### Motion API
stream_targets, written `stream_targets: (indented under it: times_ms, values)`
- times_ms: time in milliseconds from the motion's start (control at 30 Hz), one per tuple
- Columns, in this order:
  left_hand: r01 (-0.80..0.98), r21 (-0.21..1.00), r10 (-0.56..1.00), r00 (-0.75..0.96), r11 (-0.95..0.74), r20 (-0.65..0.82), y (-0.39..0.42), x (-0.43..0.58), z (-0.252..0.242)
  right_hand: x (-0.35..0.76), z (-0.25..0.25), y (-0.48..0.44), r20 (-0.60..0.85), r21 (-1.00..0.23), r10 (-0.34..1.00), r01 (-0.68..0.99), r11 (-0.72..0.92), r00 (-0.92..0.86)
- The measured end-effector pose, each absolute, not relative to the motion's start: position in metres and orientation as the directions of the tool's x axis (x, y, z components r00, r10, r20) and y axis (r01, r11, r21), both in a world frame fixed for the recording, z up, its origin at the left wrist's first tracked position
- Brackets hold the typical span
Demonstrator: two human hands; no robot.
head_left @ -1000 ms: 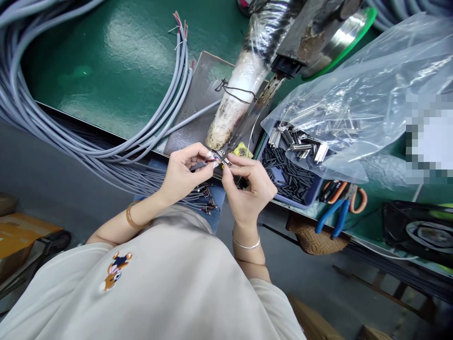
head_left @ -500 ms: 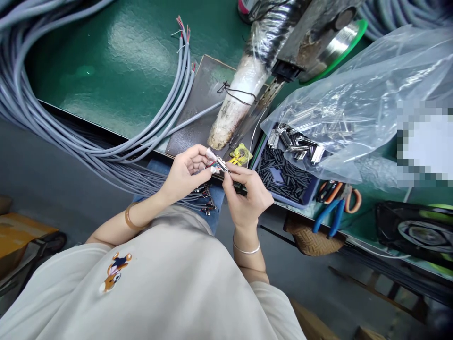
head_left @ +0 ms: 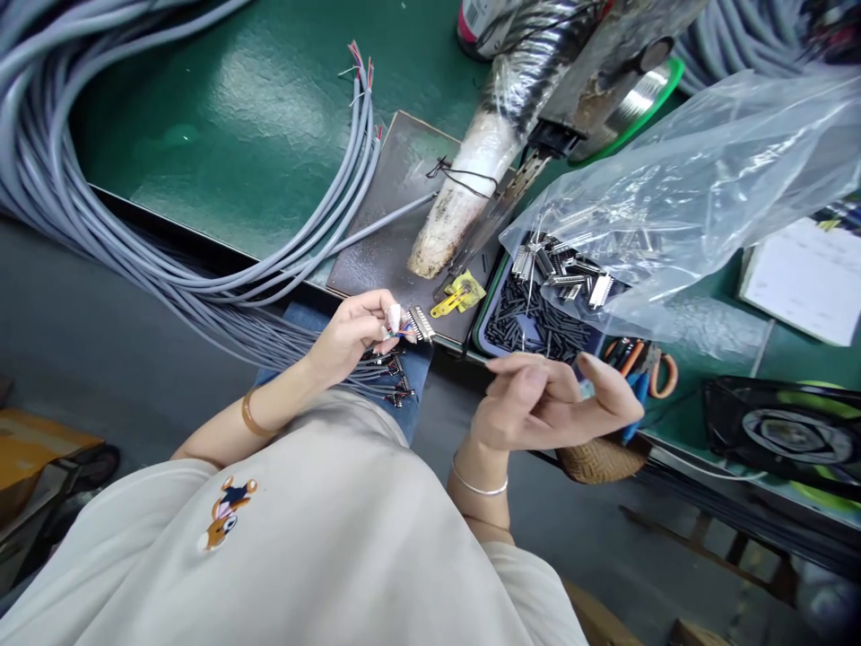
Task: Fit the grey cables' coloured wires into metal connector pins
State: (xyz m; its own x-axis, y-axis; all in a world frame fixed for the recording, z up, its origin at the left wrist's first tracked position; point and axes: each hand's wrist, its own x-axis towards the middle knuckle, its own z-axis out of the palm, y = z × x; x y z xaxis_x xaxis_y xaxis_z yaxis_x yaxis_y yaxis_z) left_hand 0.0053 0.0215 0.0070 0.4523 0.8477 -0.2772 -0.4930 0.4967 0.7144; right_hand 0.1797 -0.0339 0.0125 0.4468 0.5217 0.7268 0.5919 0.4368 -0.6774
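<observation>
My left hand point(head_left: 360, 332) pinches thin coloured wires that run into a silver connector point(head_left: 421, 325), held just off the front edge of the brown board point(head_left: 363, 256). My right hand point(head_left: 555, 399) is apart from it, in front of the blue-rimmed tray point(head_left: 481, 336) of small black tubes point(head_left: 558, 327); its fingers are partly spread and nothing shows between them. More silver connectors point(head_left: 602, 289) lie at the tray's back under clear plastic. A yellow piece point(head_left: 458, 296) rests on the board.
Grey cables point(head_left: 202, 278) sweep across the left of the green table point(head_left: 269, 108). A plastic-wrapped tube point(head_left: 464, 188) and a metal arm hang over the board. Pliers point(head_left: 649, 372), a solder spool point(head_left: 636, 108), white paper point(head_left: 807, 278) and a black fan-like object point(head_left: 787, 435) are on the right.
My right hand has let go of the connector and moved right, to the front of the tray, its fingers opening. My left hand still holds the wires. The view has shifted slightly.
</observation>
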Motion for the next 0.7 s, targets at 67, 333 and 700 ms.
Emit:
stream_targets:
  times_ms: [67, 333, 700]
  values:
    - [-0.504, 0.702, 0.842, 0.469, 0.503, -0.266, 0.021, 0.003, 0.007, 0.177, 0.017, -0.036, 0.702, -0.685, 0.602, 0.591, 0.425, 0.381]
    - [-0.475, 0.736, 0.839, 0.491, 0.482, -0.233, 0.020, 0.003, 0.005, 0.173, 0.026, -0.041, 0.655, -0.478, 0.751, 0.723, 0.499, -0.084]
    - [-0.340, 0.876, 0.925, 0.290, 0.341, -0.247, 0.019, 0.014, 0.000, 0.168, -0.001, -0.032, 0.609, -0.563, 0.793, 0.719, 0.408, 0.028]
